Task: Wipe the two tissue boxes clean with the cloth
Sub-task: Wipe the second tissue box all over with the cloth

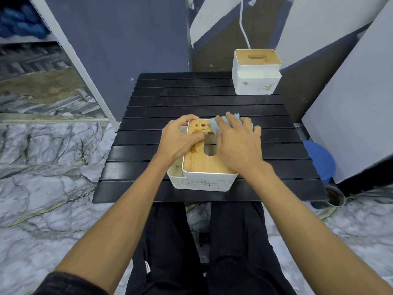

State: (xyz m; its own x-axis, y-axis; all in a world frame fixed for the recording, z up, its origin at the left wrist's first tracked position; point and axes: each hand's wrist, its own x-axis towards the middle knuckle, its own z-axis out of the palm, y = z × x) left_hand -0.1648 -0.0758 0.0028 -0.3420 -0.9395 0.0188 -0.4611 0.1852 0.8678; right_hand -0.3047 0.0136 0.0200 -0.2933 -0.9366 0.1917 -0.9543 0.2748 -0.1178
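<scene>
A white tissue box with a wooden lid [202, 165] stands near the front of the black slatted table [212, 99]. My left hand [180, 139] grips its left far corner, thumb lying on the lid. My right hand [238, 143] presses a light blue cloth [214, 124] flat on the lid's far right part; most of the cloth is hidden under the fingers. The lid shows dark smudges and a slot. A second white tissue box with a wooden lid [256, 73] stands at the table's far right corner, untouched.
A white cable [243, 26] hangs behind the far box. White panels lean to the right of the table. A blue stool [319, 158] and a small cup [335, 195] sit on the marble floor at right. My legs are under the table's front edge.
</scene>
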